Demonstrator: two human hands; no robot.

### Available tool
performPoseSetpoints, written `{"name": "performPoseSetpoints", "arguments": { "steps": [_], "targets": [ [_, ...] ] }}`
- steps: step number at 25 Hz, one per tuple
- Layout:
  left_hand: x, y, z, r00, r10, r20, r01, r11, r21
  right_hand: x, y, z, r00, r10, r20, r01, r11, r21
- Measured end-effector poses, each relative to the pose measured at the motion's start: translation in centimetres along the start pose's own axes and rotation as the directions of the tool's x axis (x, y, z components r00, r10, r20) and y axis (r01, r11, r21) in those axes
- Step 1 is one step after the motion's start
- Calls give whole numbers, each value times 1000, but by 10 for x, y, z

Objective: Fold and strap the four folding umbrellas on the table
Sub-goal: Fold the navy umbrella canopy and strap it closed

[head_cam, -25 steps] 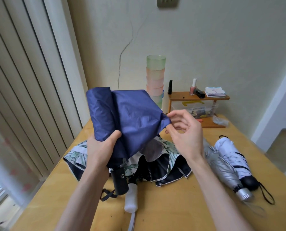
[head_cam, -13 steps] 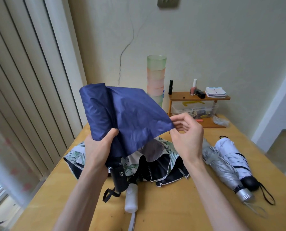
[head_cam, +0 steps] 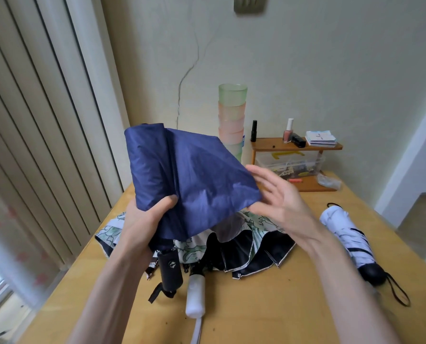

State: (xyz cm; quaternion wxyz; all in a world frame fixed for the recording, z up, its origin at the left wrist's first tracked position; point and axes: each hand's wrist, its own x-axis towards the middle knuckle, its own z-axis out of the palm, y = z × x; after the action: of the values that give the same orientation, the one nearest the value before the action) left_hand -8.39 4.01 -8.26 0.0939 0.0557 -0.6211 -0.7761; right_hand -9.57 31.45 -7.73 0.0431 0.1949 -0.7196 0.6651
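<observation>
Our left hand (head_cam: 144,219) is gripping the navy umbrella (head_cam: 194,175) upright, steadying it, while our right hand (head_cam: 281,202) (flat, holding nothing) is smoothing its fabric for wrapping.

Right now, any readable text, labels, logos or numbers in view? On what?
No legible words or numbers anywhere.
Emblem on the black handle of the navy umbrella: small, white, no letters readable.
Print on the stack of cards on the wooden shelf: too small to read.
</observation>
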Motion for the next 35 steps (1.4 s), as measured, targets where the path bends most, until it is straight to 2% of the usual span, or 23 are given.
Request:
{"name": "performPoseSetpoints", "arguments": {
  "steps": [1, 2, 3, 8, 10, 13, 17, 22, 25, 27, 35],
  "targets": [
    [1, 0, -2, 1000, 15, 10, -16, 999, 29, -4, -3, -4, 991, 46, 128, -56, 995, 78],
    [1, -1, -3, 999, 32, 21, -33, 998, 54, -6, -4, -7, 980, 77, 185, -105, 983, 150],
    [1, -2, -3, 998, 49, 32, -51, 996, 75, -5, -3, -8, 980, 97, 172, -132, 970, 205],
    [-2, -5, 1, 989, 75, 124, -106, 957, 268, 6, -6, 16, 977, 186, -100, -174, 978, 118],
    [-3, -6, 3, 984, 79, 161, -128, 936, 327, 7, -6, 21, 964, 158, -212, -123, 978, 167],
    [-4, -7, 7, 986, 98, 135, -142, 920, 366, 8, -5, 19, 919, 106, -379, -24, 976, 214],
    [-3, -5, 2, 985, 120, 121, -157, 917, 366, 7, -8, 21, 889, -4, -457, 50, 995, 88],
    [0, 3, -14, 972, 186, 145, -231, 871, 434, 3, -22, 13, 956, -119, -269, 137, 989, 48],
    [3, 4, -22, 960, 224, 169, -279, 823, 495, 3, -28, 11, 967, -190, -168, 169, 977, -130],
    [4, 3, -25, 955, 226, 194, -296, 799, 524, 3, -27, 13, 969, -202, -140, 173, 966, -191],
    [2, 4, -23, 936, 240, 258, -346, 770, 536, 3, -26, 13, 974, -217, -63, 194, 946, -259]
  ]
}}
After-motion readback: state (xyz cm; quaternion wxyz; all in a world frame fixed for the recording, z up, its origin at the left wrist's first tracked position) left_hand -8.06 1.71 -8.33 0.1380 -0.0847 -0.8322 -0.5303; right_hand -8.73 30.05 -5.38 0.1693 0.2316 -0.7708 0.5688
